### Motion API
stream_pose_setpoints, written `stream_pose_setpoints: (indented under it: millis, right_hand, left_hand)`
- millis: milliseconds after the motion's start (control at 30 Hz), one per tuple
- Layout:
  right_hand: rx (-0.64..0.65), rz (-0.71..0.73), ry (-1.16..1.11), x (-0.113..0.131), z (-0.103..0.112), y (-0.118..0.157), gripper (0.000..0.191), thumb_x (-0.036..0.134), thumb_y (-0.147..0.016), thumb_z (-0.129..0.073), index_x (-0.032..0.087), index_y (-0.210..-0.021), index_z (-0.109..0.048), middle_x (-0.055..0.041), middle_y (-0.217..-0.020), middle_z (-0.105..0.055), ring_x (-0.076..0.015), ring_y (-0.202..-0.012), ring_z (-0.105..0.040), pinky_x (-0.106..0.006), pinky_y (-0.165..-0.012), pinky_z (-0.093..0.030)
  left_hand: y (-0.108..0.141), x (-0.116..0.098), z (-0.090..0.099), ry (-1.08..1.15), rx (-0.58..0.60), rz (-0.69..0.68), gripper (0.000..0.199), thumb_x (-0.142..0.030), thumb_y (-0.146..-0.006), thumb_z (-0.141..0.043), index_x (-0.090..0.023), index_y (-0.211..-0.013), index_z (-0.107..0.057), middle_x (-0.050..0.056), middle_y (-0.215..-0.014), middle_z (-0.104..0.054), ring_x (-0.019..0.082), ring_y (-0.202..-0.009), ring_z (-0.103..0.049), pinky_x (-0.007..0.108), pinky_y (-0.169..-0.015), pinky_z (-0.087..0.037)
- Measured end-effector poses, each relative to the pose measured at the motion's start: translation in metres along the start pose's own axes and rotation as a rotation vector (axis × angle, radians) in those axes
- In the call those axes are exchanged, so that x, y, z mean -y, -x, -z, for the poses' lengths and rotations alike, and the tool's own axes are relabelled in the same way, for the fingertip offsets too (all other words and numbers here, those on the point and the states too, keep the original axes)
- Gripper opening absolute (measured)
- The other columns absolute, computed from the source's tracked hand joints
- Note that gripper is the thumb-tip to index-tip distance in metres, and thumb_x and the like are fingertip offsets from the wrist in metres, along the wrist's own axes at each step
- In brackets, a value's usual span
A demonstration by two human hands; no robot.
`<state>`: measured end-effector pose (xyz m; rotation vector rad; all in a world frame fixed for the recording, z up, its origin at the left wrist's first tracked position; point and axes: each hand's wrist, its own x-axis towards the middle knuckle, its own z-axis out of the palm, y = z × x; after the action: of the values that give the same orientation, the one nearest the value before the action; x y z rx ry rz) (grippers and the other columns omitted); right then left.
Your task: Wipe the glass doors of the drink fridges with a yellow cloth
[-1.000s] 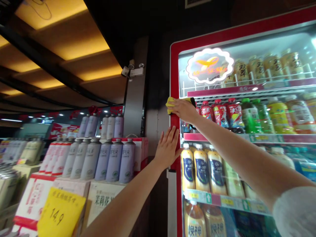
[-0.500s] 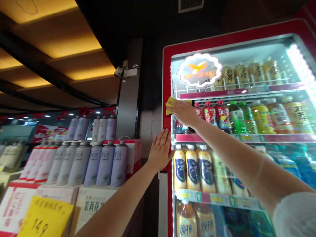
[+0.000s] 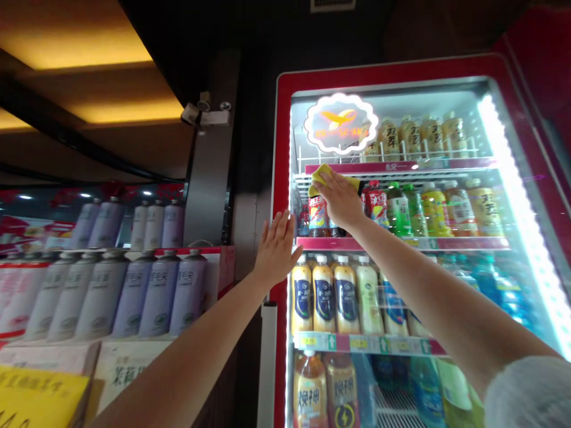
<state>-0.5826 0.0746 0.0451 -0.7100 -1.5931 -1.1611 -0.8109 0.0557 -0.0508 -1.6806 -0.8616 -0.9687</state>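
Note:
My right hand (image 3: 341,202) presses a yellow cloth (image 3: 317,179) with a dark edge against the glass door of a lit drinks cooler, just below the upper shelf's red front strip. Its fingers lie over the cloth, in front of a row of red-labelled bottles (image 3: 317,215). Lower and to the left, my left hand (image 3: 276,246) is open, fingers stretched upward, resting on the red door frame (image 3: 280,148) at the cooler's left side. Nothing is held in it.
Purple and grey bottles (image 3: 185,297) stand on boxes to the left, near a yellow price sign (image 3: 35,395). A grey pillar (image 3: 213,172) rises behind them. Inside the cooler, several shelves hold drinks, and a glowing sign (image 3: 341,123) sits at the upper left.
My right hand has slid the cloth rightward from the red frame onto the glass. My left hand stays at the frame. The view has turned a little to the right.

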Motion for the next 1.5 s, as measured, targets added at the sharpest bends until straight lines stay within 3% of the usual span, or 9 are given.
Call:
stream_pose_setpoints:
  millis: [233, 467, 600, 733, 867, 1000, 1167, 1333, 1500]
  right_hand:
    - [0.009, -0.065, 0.046, 0.01, 0.006, 0.071, 0.059, 0.014, -0.099, -0.04, 0.032, -0.155, -0.046, -0.0061, -0.158, -0.05, -0.0382, -0.154, -0.032, -0.067, -0.119, -0.041]
    - [0.057, -0.041, 0.036, -0.038, 0.025, 0.033, 0.061, 0.012, -0.099, -0.037, 0.033, -0.156, -0.044, -0.0015, -0.16, -0.049, -0.0321, -0.155, -0.032, -0.061, -0.125, -0.035]
    - [-0.044, -0.198, 0.046, -0.057, 0.034, 0.056, 0.063, 0.011, -0.097, -0.036, 0.031, -0.156, -0.045, -0.0068, -0.161, -0.046, -0.0392, -0.154, -0.031, -0.07, -0.12, -0.036]
    - [0.036, -0.124, 0.054, -0.052, 0.036, 0.079, 0.065, 0.008, -0.095, -0.035, 0.031, -0.155, -0.047, -0.0059, -0.161, -0.045, -0.0389, -0.155, -0.03, -0.068, -0.12, -0.037]
    - [0.124, -0.037, 0.074, -0.078, 0.054, 0.061, 0.066, 0.005, -0.092, -0.036, 0.031, -0.15, -0.054, -0.0018, -0.161, -0.047, -0.0336, -0.154, -0.034, -0.059, -0.124, -0.036]
    - [0.063, -0.22, 0.115, -0.117, 0.077, 0.063, 0.067, 0.004, -0.091, -0.036, 0.026, -0.151, -0.053, -0.0056, -0.162, -0.045, -0.0356, -0.154, -0.032, -0.061, -0.123, -0.035]
    - [0.096, -0.232, 0.14, -0.118, 0.083, 0.104, 0.065, 0.004, -0.092, -0.036, 0.025, -0.151, -0.054, -0.0055, -0.163, -0.044, -0.0354, -0.155, -0.03, -0.061, -0.122, -0.036]
    - [0.178, -0.053, 0.141, -0.137, 0.089, 0.087, 0.067, 0.002, -0.092, -0.04, 0.031, -0.15, -0.054, 0.0018, -0.162, -0.047, -0.0271, -0.154, -0.034, -0.052, -0.124, -0.037]
    - [0.073, -0.2, 0.238, -0.163, 0.104, 0.097, 0.061, 0.007, -0.096, -0.038, 0.029, -0.151, -0.053, -0.0041, -0.162, -0.047, -0.0329, -0.152, -0.038, -0.057, -0.118, -0.042]
  left_hand:
    - [-0.009, -0.013, -0.006, 0.069, -0.059, -0.065, 0.077, -0.044, -0.103, -0.042, -0.02, -0.166, -0.005, 0.015, -0.173, -0.02, 0.032, -0.16, -0.016, 0.057, -0.129, -0.017]
    - [-0.031, -0.05, -0.021, 0.111, -0.059, -0.078, 0.077, -0.042, -0.103, -0.043, -0.018, -0.166, -0.006, 0.015, -0.172, -0.022, 0.033, -0.16, -0.017, 0.06, -0.128, -0.018]
    - [-0.024, -0.065, -0.023, 0.122, -0.066, -0.09, 0.08, -0.041, -0.102, -0.046, -0.019, -0.166, -0.005, 0.014, -0.173, -0.021, 0.032, -0.16, -0.016, 0.058, -0.129, -0.016]
    - [-0.025, -0.066, -0.028, 0.106, -0.055, -0.067, 0.076, -0.042, -0.102, -0.044, -0.018, -0.166, -0.009, 0.015, -0.172, -0.023, 0.033, -0.16, -0.017, 0.059, -0.129, -0.016]
    - [-0.048, -0.076, -0.031, 0.091, -0.039, -0.034, 0.071, -0.041, -0.102, -0.044, -0.016, -0.164, -0.02, 0.018, -0.17, -0.027, 0.034, -0.159, -0.02, 0.06, -0.128, -0.017]
    - [-0.068, -0.098, -0.029, 0.102, -0.014, -0.021, 0.066, -0.034, -0.1, -0.048, -0.023, -0.162, -0.029, 0.013, -0.172, -0.025, 0.034, -0.159, -0.021, 0.059, -0.128, -0.02]
    - [-0.081, -0.128, -0.032, 0.109, -0.025, -0.059, 0.067, -0.032, -0.097, -0.051, -0.025, -0.161, -0.033, 0.011, -0.172, -0.026, 0.033, -0.159, -0.022, 0.058, -0.129, -0.018]
    - [-0.113, -0.155, -0.041, 0.129, -0.055, -0.057, 0.068, -0.032, -0.096, -0.051, -0.022, -0.161, -0.033, 0.011, -0.171, -0.028, 0.032, -0.158, -0.024, 0.058, -0.128, -0.019]
    - [-0.126, -0.171, -0.048, 0.135, -0.063, -0.038, 0.069, -0.035, -0.097, -0.048, -0.016, -0.161, -0.032, 0.014, -0.171, -0.027, 0.033, -0.159, -0.02, 0.057, -0.129, -0.019]
